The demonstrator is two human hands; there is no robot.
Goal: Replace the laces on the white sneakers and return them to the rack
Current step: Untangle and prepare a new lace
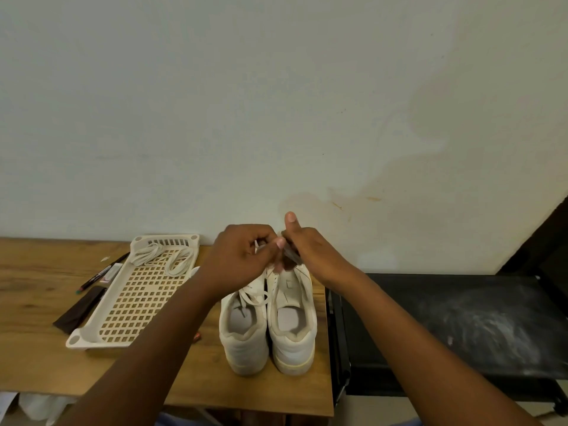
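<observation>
Two white sneakers stand side by side, heels toward me, on the wooden table: the left sneaker [242,330] and the right sneaker [293,321]. A white lace [253,298] lies loose across the left sneaker's tongue. Above the toes, my left hand [242,256] pinches a white lace end. My right hand [310,250] meets it there, thumb raised, fingers curled round a small dark object that I cannot identify. Another white lace [166,256] lies coiled at the far end of the cream slotted rack tray [135,299].
The wooden table [40,348] ends just right of the sneakers. Beside it stands a lower black surface [461,321] with white dust. Left of the tray lie pens [98,273] and a dark brown strip [80,309]. A pale wall rises behind.
</observation>
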